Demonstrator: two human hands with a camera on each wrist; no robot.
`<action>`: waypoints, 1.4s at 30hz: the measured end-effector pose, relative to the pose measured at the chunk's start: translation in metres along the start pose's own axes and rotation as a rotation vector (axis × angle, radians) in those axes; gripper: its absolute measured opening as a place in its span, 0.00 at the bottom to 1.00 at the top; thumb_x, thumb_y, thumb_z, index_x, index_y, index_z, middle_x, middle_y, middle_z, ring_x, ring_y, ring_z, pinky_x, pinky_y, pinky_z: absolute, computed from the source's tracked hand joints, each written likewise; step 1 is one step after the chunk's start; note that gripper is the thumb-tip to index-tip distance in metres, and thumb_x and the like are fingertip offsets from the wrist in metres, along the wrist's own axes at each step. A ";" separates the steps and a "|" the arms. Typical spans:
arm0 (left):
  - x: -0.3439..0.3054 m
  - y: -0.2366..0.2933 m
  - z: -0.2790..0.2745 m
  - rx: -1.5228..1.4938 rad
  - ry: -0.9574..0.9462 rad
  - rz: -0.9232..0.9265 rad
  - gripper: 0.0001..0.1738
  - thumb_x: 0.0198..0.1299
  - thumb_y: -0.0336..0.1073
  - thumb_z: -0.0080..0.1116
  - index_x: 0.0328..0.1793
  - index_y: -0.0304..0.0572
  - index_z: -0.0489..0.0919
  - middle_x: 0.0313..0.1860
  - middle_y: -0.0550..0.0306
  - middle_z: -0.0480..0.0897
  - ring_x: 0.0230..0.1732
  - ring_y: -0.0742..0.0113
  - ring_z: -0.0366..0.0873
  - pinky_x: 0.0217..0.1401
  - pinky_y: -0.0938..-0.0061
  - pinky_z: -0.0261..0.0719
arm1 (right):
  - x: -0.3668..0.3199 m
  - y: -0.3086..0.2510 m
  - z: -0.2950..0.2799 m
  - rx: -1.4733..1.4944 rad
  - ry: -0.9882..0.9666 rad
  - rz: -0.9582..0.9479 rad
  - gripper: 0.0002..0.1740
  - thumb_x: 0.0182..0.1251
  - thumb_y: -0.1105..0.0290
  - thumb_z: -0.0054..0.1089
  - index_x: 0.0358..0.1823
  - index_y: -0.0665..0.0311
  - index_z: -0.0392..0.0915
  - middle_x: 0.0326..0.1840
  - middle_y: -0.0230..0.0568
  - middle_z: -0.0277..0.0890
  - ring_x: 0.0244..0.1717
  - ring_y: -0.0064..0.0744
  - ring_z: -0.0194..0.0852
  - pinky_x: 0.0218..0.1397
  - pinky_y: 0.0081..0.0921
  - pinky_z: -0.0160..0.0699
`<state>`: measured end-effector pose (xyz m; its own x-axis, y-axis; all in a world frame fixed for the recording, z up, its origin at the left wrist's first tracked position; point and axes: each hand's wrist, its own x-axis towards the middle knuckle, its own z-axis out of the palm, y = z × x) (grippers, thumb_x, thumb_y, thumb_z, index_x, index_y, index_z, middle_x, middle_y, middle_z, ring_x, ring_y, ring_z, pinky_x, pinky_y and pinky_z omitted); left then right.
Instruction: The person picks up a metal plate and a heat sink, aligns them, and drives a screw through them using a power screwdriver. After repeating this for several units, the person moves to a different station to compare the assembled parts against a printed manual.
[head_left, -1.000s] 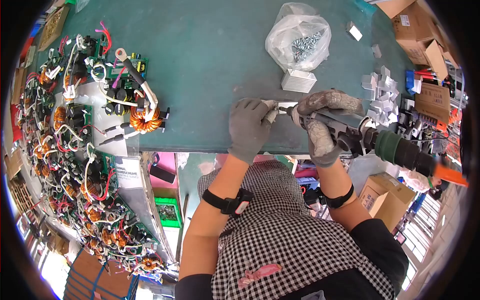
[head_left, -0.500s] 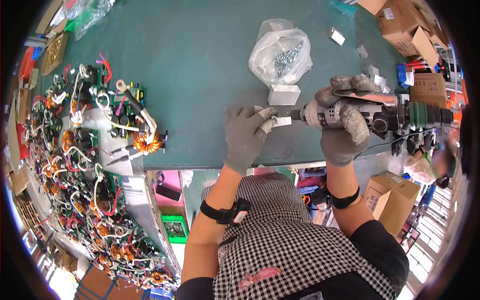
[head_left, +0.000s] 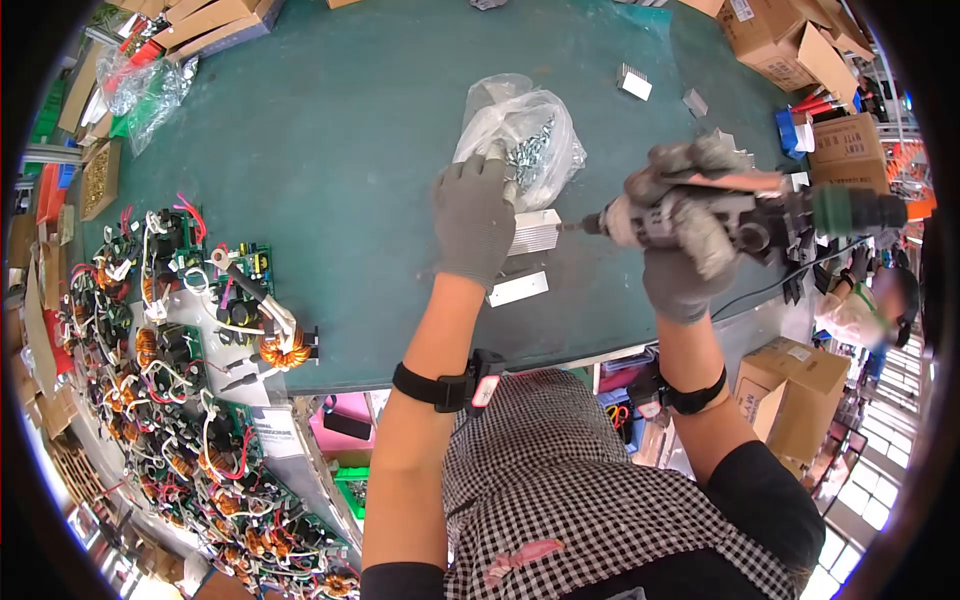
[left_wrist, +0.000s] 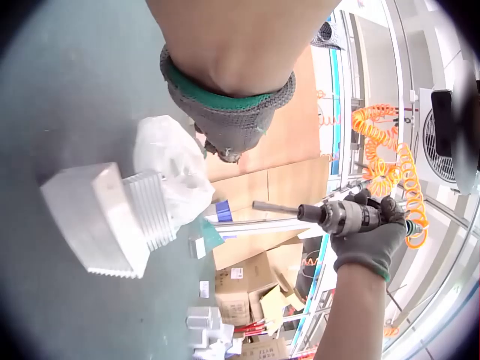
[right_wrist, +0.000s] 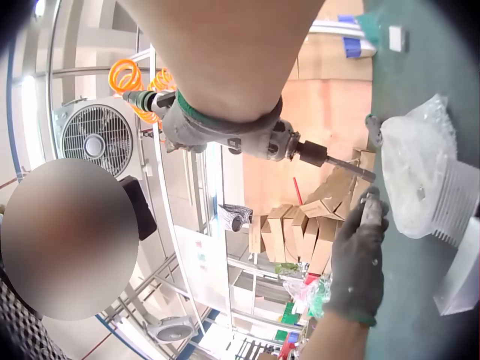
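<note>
My gloved left hand (head_left: 474, 222) reaches to the clear plastic bag (head_left: 560, 165) of small screws, fingertips at its opening over the screws (head_left: 528, 150). Whether it pinches a screw is hidden. My right hand (head_left: 690, 235) grips a power screwdriver (left_wrist: 341, 217), fingers wrapped round its body and the bit pointing left. A finned aluminium heat sink (head_left: 537, 232) stands beside the bag, close by the bit in the head view. Nearer the table's front edge, a second heat sink (head_left: 518, 289) lies with a flat pale face up.
Circuit boards with copper coils and wires (head_left: 150, 350) crowd the left side. A loose heat sink (head_left: 634, 82) lies at the back right. Cardboard boxes (head_left: 770, 45) line the right, and a cord (head_left: 765, 290) runs below the screwdriver. Another person (head_left: 850, 305) is at far right.
My left hand has let go of the small heat sink, now lying on the table, and moved to the screw bag. The screwdriver has drawn away from that heat sink, still in my right hand.
</note>
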<state>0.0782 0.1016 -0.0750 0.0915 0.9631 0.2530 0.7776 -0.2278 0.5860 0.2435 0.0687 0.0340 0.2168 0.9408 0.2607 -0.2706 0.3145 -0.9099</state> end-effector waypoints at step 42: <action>-0.058 0.007 -0.001 -0.239 -0.132 -0.078 0.19 0.46 0.39 0.69 0.47 0.51 0.83 0.39 0.62 0.82 0.48 0.58 0.76 0.55 0.61 0.69 | -0.006 0.025 -0.008 0.168 -0.050 0.127 0.22 0.60 0.79 0.58 0.57 0.69 0.67 0.49 0.53 0.75 0.38 0.37 0.80 0.29 0.32 0.81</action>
<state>0.0778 0.0439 -0.0847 0.1294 0.9858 0.1068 0.6178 -0.1644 0.7690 0.2424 0.0697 0.0069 0.1251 0.9780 0.1667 -0.4466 0.2055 -0.8708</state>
